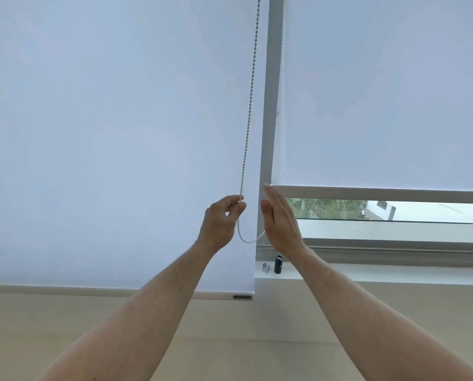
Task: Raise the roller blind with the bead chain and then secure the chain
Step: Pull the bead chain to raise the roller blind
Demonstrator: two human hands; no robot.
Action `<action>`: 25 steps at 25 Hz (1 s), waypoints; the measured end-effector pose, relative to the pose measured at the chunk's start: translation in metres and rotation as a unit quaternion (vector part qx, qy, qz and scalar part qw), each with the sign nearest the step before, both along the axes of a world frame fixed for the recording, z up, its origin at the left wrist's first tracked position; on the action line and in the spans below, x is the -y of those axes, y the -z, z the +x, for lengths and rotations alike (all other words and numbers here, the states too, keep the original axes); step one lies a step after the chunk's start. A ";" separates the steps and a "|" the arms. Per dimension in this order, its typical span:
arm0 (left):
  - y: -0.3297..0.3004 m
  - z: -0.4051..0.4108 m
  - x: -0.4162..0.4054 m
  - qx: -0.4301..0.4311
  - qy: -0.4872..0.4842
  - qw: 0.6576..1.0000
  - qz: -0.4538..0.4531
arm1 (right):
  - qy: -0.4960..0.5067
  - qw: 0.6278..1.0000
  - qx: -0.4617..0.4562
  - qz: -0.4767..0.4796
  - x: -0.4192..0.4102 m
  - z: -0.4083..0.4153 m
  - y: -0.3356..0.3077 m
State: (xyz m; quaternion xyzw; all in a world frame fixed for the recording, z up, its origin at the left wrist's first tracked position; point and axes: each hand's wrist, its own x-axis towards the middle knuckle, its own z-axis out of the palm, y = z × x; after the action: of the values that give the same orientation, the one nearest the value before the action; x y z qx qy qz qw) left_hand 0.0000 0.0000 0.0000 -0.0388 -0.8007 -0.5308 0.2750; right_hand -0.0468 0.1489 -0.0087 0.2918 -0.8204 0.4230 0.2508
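Observation:
A white roller blind (119,133) covers the left window down to its bottom bar (224,295). A white bead chain (250,100) hangs in front of its right edge. My left hand (221,221) pinches the chain between thumb and fingers, and the chain loops below it toward my right hand (280,224). That hand is held flat with straight fingers beside the window post, its fingertips near the corner of the right blind's bottom bar (367,191). Whether it touches the loop is hidden.
A second white blind (381,92) on the right is partly raised, showing glass and greenery below. A grey post (271,105) separates the two windows. A small black cylinder (278,264) and a metal clip (266,267) stand on the white sill (395,273).

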 end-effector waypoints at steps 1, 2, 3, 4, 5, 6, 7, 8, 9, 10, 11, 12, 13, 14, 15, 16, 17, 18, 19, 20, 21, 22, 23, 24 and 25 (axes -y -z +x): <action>0.000 -0.001 0.000 -0.009 -0.001 1.000 0.019 | -0.011 0.999 0.017 -0.030 0.000 -0.002 -0.002; -0.002 -0.001 -0.001 -0.013 -0.005 1.000 0.025 | -0.027 0.997 0.050 -0.049 -0.001 -0.001 -0.006; -0.002 -0.001 -0.001 -0.019 -0.001 1.000 0.022 | -0.042 0.993 0.081 -0.074 -0.001 -0.002 -0.008; -0.001 0.001 -0.002 -0.017 0.003 1.000 0.019 | -0.062 0.986 0.115 -0.103 0.000 0.001 -0.014; 0.000 0.000 -0.004 -0.020 0.009 1.000 0.012 | -0.076 0.980 0.130 -0.128 0.002 0.000 -0.018; 0.000 0.002 -0.006 -0.024 0.012 1.000 0.003 | -0.085 0.976 0.137 -0.149 0.004 0.001 -0.024; 0.001 0.002 -0.007 -0.028 0.015 0.999 -0.006 | -0.095 0.973 0.132 -0.164 0.007 0.001 -0.031; 0.001 0.003 -0.009 -0.028 0.017 0.999 -0.013 | -0.110 0.969 0.127 -0.179 0.010 0.003 -0.037; 0.002 0.003 -0.011 -0.028 0.021 0.999 -0.020 | -0.121 0.968 0.116 -0.185 0.013 0.005 -0.043; 0.004 0.004 -0.013 -0.030 0.024 0.999 -0.029 | -0.129 0.967 0.106 -0.192 0.018 0.006 -0.049; 0.005 0.004 -0.015 -0.036 0.028 0.998 -0.043 | -0.129 0.967 0.095 -0.198 0.022 0.008 -0.053; 0.006 0.005 -0.017 -0.044 0.031 0.997 -0.060 | -0.123 0.967 0.085 -0.208 0.026 0.011 -0.057; 0.007 0.006 -0.019 -0.053 0.033 0.995 -0.077 | -0.116 0.966 0.079 -0.219 0.028 0.013 -0.059; 0.008 0.007 -0.020 -0.060 0.032 0.993 -0.092 | -0.110 0.963 0.076 -0.232 0.030 0.014 -0.060; 0.009 0.007 -0.020 -0.067 0.031 0.992 -0.102 | -0.106 0.961 0.078 -0.243 0.030 0.015 -0.060; 0.010 0.009 -0.021 -0.069 0.031 0.991 -0.108 | -0.106 0.959 0.083 -0.249 0.029 0.017 -0.060; 0.011 0.010 -0.021 -0.071 0.031 0.991 -0.110 | -0.106 0.959 0.083 -0.250 0.029 0.018 -0.060; 0.012 0.010 -0.021 -0.072 0.030 0.991 -0.109 | -0.104 0.960 0.081 -0.248 0.028 0.019 -0.059; 0.013 0.010 -0.021 -0.074 0.031 0.991 -0.110 | -0.099 0.962 0.077 -0.242 0.028 0.019 -0.058; 0.013 0.010 -0.022 -0.075 0.033 0.990 -0.113 | -0.093 0.964 0.071 -0.239 0.027 0.020 -0.057; 0.014 0.010 -0.022 -0.077 0.036 0.989 -0.119 | -0.089 0.965 0.069 -0.235 0.027 0.021 -0.055; 0.016 0.011 -0.023 -0.078 0.038 0.988 -0.129 | -0.085 0.967 0.068 -0.232 0.026 0.021 -0.053; 0.019 0.011 -0.023 -0.081 0.040 0.986 -0.141 | -0.084 0.968 0.070 -0.228 0.025 0.021 -0.050; 0.023 0.012 -0.024 -0.080 0.042 0.984 -0.152 | -0.082 0.969 0.071 -0.222 0.023 0.021 -0.045; 0.029 0.012 -0.023 -0.075 0.042 0.983 -0.159 | -0.079 0.971 0.075 -0.214 0.021 0.021 -0.040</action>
State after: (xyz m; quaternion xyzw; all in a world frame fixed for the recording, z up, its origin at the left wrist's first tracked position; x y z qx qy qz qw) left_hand 0.0120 0.0231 -0.0287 -0.1553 -0.8498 -0.4028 0.3023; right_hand -0.0257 0.1277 0.0312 0.2631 -0.7013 0.6281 0.2110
